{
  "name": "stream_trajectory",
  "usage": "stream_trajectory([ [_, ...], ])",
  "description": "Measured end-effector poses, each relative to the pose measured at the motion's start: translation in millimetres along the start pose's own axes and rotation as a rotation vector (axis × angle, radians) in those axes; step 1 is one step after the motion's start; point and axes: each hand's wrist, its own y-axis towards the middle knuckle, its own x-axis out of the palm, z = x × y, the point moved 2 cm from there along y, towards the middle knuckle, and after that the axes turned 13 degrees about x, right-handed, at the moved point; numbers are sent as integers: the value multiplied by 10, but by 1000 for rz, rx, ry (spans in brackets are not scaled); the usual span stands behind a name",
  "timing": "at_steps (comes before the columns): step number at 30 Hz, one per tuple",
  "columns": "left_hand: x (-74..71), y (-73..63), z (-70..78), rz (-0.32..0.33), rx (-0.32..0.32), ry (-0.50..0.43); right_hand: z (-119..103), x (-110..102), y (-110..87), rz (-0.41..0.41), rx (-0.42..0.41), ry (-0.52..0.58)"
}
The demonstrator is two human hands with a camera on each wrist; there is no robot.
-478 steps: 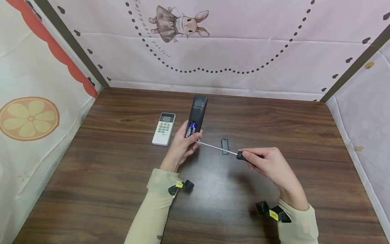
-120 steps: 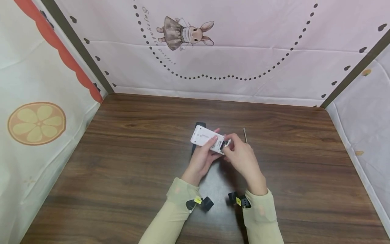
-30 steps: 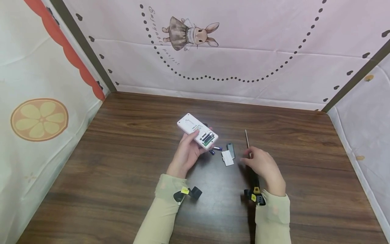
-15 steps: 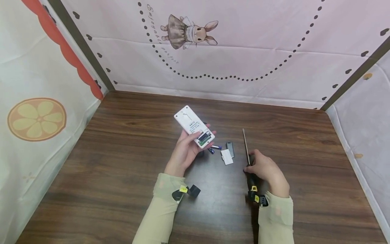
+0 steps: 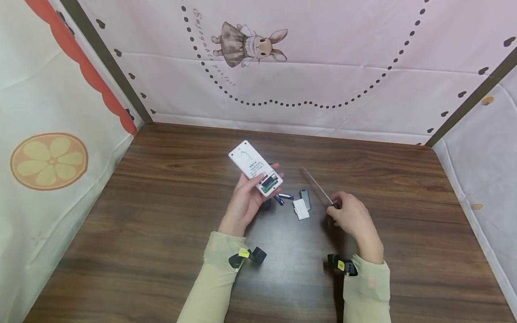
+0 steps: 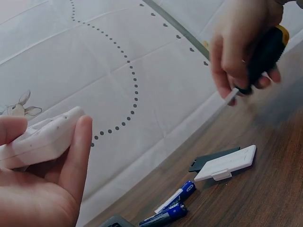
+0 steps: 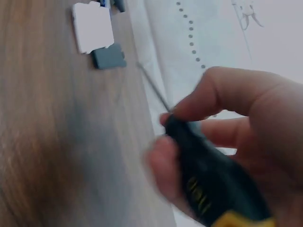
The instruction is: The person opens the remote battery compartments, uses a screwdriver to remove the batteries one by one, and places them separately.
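Note:
My left hand (image 5: 241, 204) holds a white remote control (image 5: 251, 162) with its back turned up. Its battery compartment is uncovered, dark and green inside, and my thumb lies at the compartment's edge. In my right hand (image 5: 353, 216) is a screwdriver (image 7: 208, 172) with a black and yellow handle, raised over the table; its metal shaft points away and to the left. Two blue batteries (image 6: 165, 213) lie on the table just right of the white remote. Beside them a white battery cover (image 5: 301, 210) partly overlaps a dark grey cover (image 5: 305, 196).
A black remote control (image 5: 266, 204) lies under my left hand and the white remote, mostly hidden. The brown wooden table (image 5: 161, 188) meets a patterned cloth wall (image 5: 323, 80) at the back, with further cloth walls at left and right.
My right hand has picked up the screwdriver by its handle and swung its tip to the left. The white remote, held throughout the last second, has tilted a little and shifted left.

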Motion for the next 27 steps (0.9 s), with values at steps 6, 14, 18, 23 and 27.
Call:
stream_trajectory([
  [6,-23,-40,35,82,16,11,-76,-35,-71,48,-59,80],
  [14,-26,13,53,184,40,15,-259,-136,-310,-107,-275,208],
  [18,-30,50,74,210,73,22,-367,-127,-379,-229,-353,147],
  [23,-52,45,90,220,93,23,-447,-83,-414,-282,-372,60],
  [27,-68,29,86,222,98,13,-463,-69,-432,-282,-375,37],
])
